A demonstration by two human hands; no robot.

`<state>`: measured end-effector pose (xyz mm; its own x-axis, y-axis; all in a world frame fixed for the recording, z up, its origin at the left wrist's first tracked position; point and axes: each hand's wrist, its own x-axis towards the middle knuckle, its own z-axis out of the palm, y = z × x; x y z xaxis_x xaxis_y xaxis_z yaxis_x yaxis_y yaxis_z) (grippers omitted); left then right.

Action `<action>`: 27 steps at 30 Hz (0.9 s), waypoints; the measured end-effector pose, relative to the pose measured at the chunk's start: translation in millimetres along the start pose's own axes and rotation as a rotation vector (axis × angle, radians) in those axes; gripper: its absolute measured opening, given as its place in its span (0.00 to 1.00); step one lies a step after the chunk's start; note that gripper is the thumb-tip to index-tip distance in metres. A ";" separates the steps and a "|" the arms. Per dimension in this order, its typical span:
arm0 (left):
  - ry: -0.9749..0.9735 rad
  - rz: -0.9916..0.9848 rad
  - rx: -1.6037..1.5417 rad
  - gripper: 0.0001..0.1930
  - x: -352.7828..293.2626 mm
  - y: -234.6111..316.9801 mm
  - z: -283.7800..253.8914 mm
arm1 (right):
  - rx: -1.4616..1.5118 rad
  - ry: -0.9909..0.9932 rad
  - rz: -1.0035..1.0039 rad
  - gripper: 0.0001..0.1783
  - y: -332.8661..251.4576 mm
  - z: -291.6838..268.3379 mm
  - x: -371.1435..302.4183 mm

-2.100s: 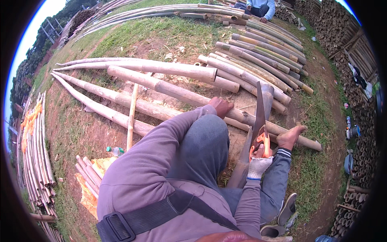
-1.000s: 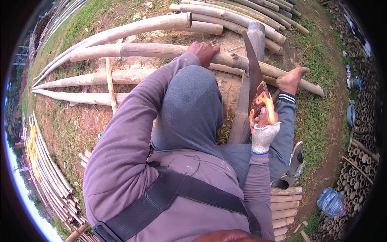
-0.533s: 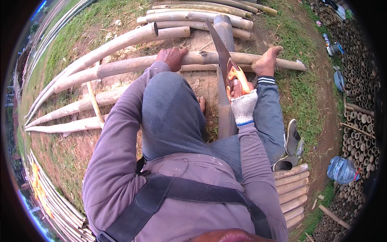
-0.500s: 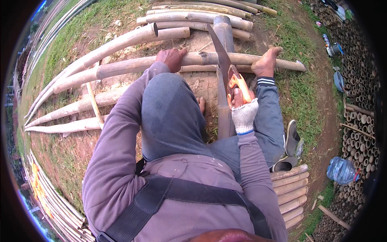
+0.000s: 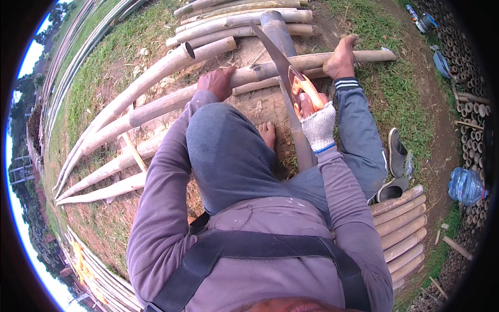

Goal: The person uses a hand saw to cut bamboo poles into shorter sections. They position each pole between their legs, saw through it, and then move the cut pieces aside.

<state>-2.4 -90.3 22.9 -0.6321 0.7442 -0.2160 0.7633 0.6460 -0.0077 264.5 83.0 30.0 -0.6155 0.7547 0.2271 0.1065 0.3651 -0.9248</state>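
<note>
A long bamboo pole point(image 5: 165, 105) lies crosswise in front of me. My left hand point(image 5: 216, 83) is wrapped over it from above. My right hand point(image 5: 317, 120), in a white glove that leaves the fingertips bare, grips the orange handle of a handsaw point(image 5: 273, 49). The blade lies across the pole and points away to the upper left. Its teeth at the contact point are too small to make out. Beneath the pole runs a thick greyish bamboo support point(image 5: 277, 31). My bare foot point(image 5: 340, 58) presses on the pole right of the saw.
More bamboo poles point(image 5: 156, 73) lie at left, and cut lengths point(image 5: 244, 21) are stacked ahead. On the right are dark shoes point(image 5: 397, 152), a short bamboo row point(image 5: 400, 223), a clear water jug point(image 5: 464, 185) and piled bamboo ends point(image 5: 470, 112).
The whole view has turned and shifted. The saw's handle sits slightly closer to the pole, with the blade further across. Left hand and foot keep their places on the pole.
</note>
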 end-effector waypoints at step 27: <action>-0.017 -0.008 0.025 0.23 3.1 -5.9 2.8 | -0.102 -0.017 -0.052 0.16 20.2 2.5 -15.9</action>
<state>-8.5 -92.3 19.5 -0.6360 0.7358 -0.2327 0.7613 0.6475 -0.0336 274.5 77.0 7.0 -0.6352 0.7242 0.2684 0.1519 0.4579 -0.8759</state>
